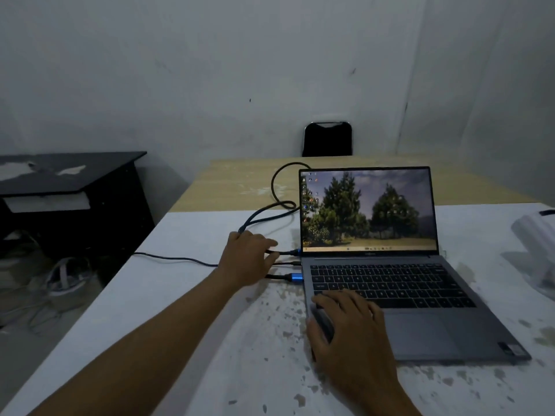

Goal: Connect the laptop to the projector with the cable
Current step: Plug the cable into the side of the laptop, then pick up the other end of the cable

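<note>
A grey laptop (420, 310) stands open on the white table (210, 340), its screen showing a picture of trees. Black cables run to its left side, and two end in blue plugs: one near the hinge (296, 252), one lower down (295, 278) that sits against the laptop's edge. My left hand (244, 259) lies over these cables just left of the plugs, fingers curled on the black cable (264, 214), which loops back behind the screen. My right hand (348, 328) rests flat on the laptop's front left corner, fingers spread, thumb on the side edge.
A white object (537, 235) lies at the table's right edge, partly cut off. A wooden table (240, 181) adjoins behind, with a black chair (328, 139) at the wall. A black desk (69, 175) stands left, with tangled wires (60, 280) on the floor beneath.
</note>
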### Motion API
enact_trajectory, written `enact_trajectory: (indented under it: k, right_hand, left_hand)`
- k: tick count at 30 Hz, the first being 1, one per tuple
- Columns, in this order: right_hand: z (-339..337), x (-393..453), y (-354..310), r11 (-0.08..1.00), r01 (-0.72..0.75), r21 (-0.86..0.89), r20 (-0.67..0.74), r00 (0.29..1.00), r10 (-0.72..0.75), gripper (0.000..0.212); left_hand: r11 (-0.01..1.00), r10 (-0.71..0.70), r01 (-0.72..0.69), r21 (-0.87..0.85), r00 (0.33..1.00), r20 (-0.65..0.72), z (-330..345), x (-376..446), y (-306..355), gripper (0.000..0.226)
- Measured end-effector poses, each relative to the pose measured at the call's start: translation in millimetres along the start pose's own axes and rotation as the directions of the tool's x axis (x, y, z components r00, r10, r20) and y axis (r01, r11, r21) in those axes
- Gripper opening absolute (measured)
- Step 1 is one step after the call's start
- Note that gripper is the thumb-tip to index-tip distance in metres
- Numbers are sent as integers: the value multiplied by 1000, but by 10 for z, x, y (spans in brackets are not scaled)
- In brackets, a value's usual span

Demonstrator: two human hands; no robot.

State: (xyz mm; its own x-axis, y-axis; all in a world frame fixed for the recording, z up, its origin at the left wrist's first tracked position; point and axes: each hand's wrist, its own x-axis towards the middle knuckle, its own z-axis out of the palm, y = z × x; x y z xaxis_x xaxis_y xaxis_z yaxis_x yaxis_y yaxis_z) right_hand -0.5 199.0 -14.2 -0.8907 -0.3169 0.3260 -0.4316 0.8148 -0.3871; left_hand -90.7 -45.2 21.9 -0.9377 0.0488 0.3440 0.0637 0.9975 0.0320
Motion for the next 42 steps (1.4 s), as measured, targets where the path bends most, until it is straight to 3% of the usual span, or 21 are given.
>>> enact_trajectory:
  k: [4,8,12,16,20,22,24,26,29,32,35,38,42]
  right_hand:
    - [-2,60,10,998,-16,54,21,1000,14,48]
    - [34,132,80,997,-19,76,-21,1000,21,39]
    - [73,210,153,991,66,116,-53,997,-60,39]
    - [119,234,234,987,132,90,56,989,-138,43]
    - [-71,310,180,977,144,155,157,973,-168,52]
    - [-196,441,159,968,220,118,18,974,-224,46]
    - [-375,536,146,972,196,129,-90,979,-185,33]
    - [-622,710,145,954,143,264,-227,970,-83,13]
    - [-1005,1306,164,928,77,365,-132,991,-30,13]
    - [-1319,2095,176,932,92,351,-185,982,-27,29]
    - [-1398,2788,155,879,-39,476,-29,998,60,46]
    - [-1441,3208,106,743,-232,628,183,972,149,42]
    - [-1336,3573,117,459,-445,769,402,895,193,26]
  left_hand:
    - [996,33,-41,78,995,93,-4,164,-63,30]
    - [993,-75,85,-84,990,116,65,389,-159,31]
    - [948,-236,231,-220,972,3,-14,623,-147,28]
    - [884,-360,312,-348,929,-82,-208,897,-66,26]
    - [721,-503,375,-583,862,-69,-371,1240,-45,25]
    - [547,-562,360,-756,827,-12,-448,1435,-15,21]
    - [390,-583,326,-861,812,44,-527,1607,51,21]
    - [334,-560,283,-899,827,52,-585,1770,134,23]
    - [363,-483,212,-907,876,11,-634,1961,292,23]
    - [469,-410,138,-872,909,-77,-646,2109,435,21]
    - [583,-348,96,-807,927,-141,-646,2211,520,23]
    - [674,-298,93,-733,942,-154,-652,2291,546,26]
    - [752,-201,47,-658,966,-161,-664,2370,547,30]
